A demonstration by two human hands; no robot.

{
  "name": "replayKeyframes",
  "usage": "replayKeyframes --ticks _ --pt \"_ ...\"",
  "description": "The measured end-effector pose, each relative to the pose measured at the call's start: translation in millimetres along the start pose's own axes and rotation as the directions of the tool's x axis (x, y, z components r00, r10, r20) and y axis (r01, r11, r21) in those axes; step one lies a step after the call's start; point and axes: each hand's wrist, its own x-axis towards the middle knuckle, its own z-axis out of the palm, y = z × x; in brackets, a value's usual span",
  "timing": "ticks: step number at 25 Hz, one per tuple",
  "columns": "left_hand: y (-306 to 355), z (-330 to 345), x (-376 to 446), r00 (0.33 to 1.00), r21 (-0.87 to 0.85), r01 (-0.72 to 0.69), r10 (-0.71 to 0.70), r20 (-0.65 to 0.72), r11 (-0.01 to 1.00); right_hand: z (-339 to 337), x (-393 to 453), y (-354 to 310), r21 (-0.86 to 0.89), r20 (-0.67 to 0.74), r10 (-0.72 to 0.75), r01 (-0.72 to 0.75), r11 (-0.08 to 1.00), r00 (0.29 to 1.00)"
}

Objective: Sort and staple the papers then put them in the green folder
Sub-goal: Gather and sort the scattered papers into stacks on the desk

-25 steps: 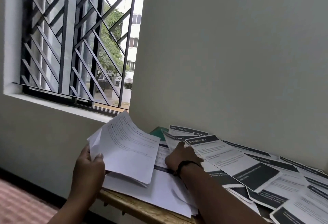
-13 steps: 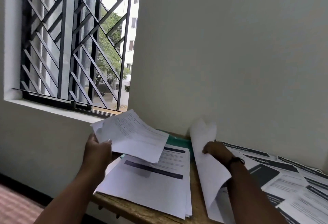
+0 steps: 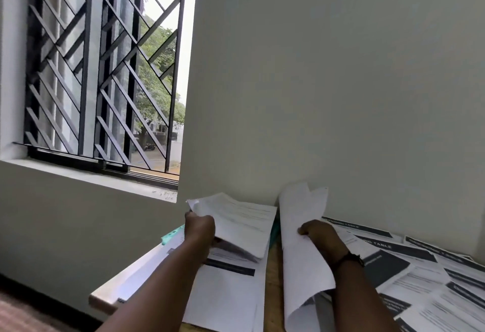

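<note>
My left hand (image 3: 200, 228) grips a small sheaf of printed papers (image 3: 236, 220) by its left edge, held above a flat stack of sheets (image 3: 225, 295) with a dark heading bar. My right hand (image 3: 319, 234) holds a bunch of white papers (image 3: 301, 253) that stand up and curl, blank backs toward me. A corner of the green folder (image 3: 172, 235) peeks out beneath the stack at the table's left edge. No stapler is in view.
Many printed sheets with black heading bars (image 3: 420, 279) lie spread over the right side of the wooden table (image 3: 273, 279). A pale wall rises close behind. A barred window (image 3: 99, 74) is at the left, and the table's left edge (image 3: 126, 284) drops to the floor.
The view has tilted up and shifted. My left hand has lowered its sheaf nearer the stack, and my right hand has raised its curled bunch of papers more upright.
</note>
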Motion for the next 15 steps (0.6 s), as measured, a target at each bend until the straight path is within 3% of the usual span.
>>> replayKeyframes --ticks 1,3,5,6,9,12,15 --pt "-5 -1 2 1.0 0.015 0.022 -0.022 -0.008 1.0 2 3 -3 0.181 -0.028 0.047 -0.041 0.983 0.999" --pt "-9 -2 1 0.998 -0.013 0.058 -0.058 0.006 0.998 10 4 -10 0.492 0.072 0.208 -0.216 0.843 0.975" --pt "-9 0 -2 0.997 0.012 0.066 -0.066 0.029 0.998 15 5 -10 0.602 0.074 0.213 -0.214 0.769 0.974" --pt "-8 1 -5 0.996 0.031 0.063 -0.064 0.054 0.998 18 1 -12 0.64 0.009 0.187 -0.149 0.754 0.982" --pt "-8 3 -5 0.989 0.092 0.048 -0.06 0.135 0.995 30 -11 -24 0.688 -0.04 0.107 -0.05 0.724 0.994" --pt "-10 3 -5 0.979 0.158 0.026 -0.058 0.197 0.987 40 -16 -34 0.538 -0.059 -0.014 0.044 0.842 0.998" --pt "-2 4 -14 0.989 0.462 -0.07 0.003 0.145 0.884 46 -16 -35 0.437 -0.075 -0.002 0.035 0.899 0.997"
